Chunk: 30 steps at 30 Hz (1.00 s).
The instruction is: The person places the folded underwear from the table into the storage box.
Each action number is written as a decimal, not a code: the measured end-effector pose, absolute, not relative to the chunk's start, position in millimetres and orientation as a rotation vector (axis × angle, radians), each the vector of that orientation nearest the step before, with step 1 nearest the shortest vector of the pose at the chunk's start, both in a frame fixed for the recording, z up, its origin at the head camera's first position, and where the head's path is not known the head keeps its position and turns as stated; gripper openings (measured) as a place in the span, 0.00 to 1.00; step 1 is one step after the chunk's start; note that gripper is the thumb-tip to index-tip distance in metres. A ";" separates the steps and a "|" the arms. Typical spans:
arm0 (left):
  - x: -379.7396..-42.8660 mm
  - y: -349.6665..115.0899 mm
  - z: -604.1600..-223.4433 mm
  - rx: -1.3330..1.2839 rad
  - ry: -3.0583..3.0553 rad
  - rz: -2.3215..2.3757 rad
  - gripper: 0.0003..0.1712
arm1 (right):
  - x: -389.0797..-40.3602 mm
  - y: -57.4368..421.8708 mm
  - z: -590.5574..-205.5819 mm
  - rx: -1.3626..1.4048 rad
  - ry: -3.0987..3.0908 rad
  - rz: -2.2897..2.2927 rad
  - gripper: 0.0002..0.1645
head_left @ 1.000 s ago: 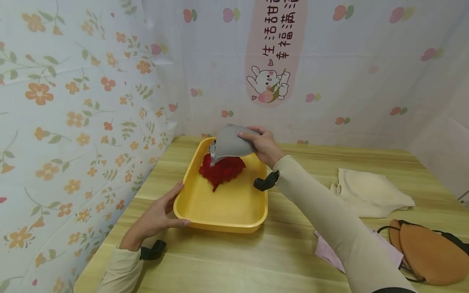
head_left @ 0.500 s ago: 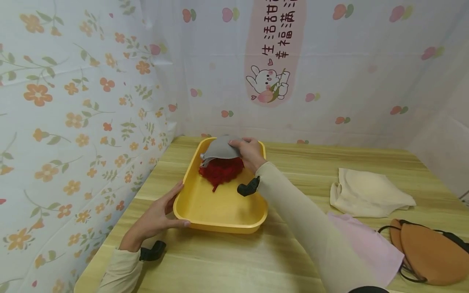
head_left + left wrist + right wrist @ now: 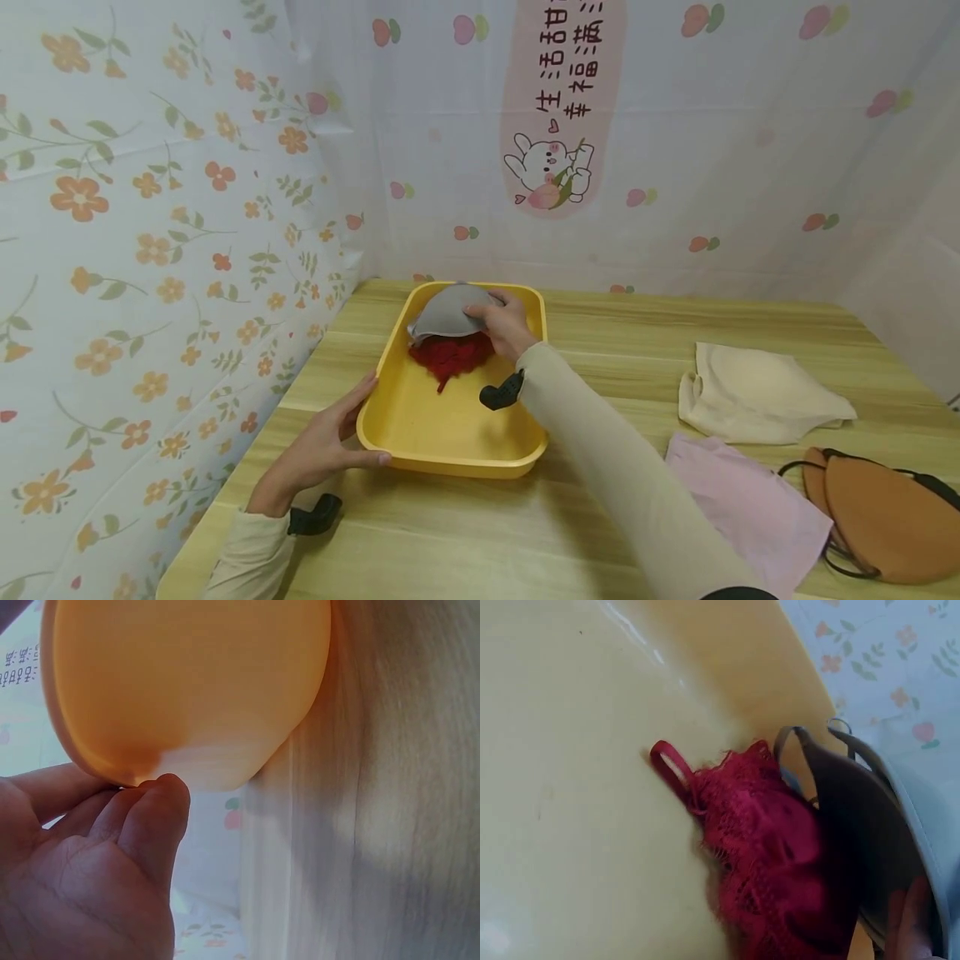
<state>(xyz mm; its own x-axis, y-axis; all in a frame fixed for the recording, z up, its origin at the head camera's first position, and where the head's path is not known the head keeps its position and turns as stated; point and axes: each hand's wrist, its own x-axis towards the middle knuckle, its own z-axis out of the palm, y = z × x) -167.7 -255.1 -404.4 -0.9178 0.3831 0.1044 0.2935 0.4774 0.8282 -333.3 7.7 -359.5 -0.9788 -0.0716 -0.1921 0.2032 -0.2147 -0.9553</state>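
A folded grey bra point(image 3: 448, 312) is in the far part of a yellow plastic tub point(image 3: 465, 462), over a red lace bra point(image 3: 450, 357). My right hand point(image 3: 504, 323) grips the grey bra at its right side, thumb on top. In the right wrist view the grey bra's cups point(image 3: 911, 802) stand beside the red lace point(image 3: 765, 847), and fingers point(image 3: 911, 922) reach in between the cups. My left hand point(image 3: 322, 446) rests against the tub's near left corner, its thumb along the front wall and its fingers on the left side. The left wrist view shows fingertips touching the tub's wall point(image 3: 195, 675).
At the right of the wooden table point(image 3: 600, 333) lie a folded cream cloth garment point(image 3: 761, 396), a pink cloth garment point(image 3: 742, 500) and a brown folded bra point(image 3: 892, 517) with black straps. Patterned curtains stand behind the table and along its left side.
My right hand has moved left and down, lowering the grey bra from above the tub's far rim onto the red bra. The left hand has stayed at the corner.
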 end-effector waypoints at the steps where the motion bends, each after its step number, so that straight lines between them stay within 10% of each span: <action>1: -167.8 -255.3 -404.3 0.607 2.621 1.431 0.64 | -333.3 7.9 -360.7 0.156 1.861 -2.300 0.40; 30: -167.5 -253.3 -403.4 0.617 2.633 1.427 0.64 | -337.9 30.5 -355.5 -0.352 2.736 -1.038 0.45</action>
<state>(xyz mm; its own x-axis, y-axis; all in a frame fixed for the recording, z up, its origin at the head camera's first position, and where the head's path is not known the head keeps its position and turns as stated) -167.5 -253.3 -403.4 -0.9152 0.3860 0.1159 0.3079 0.4839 0.8192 -337.9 30.5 -355.5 -0.9529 -0.2875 -0.0961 -0.1515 0.7261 -0.6707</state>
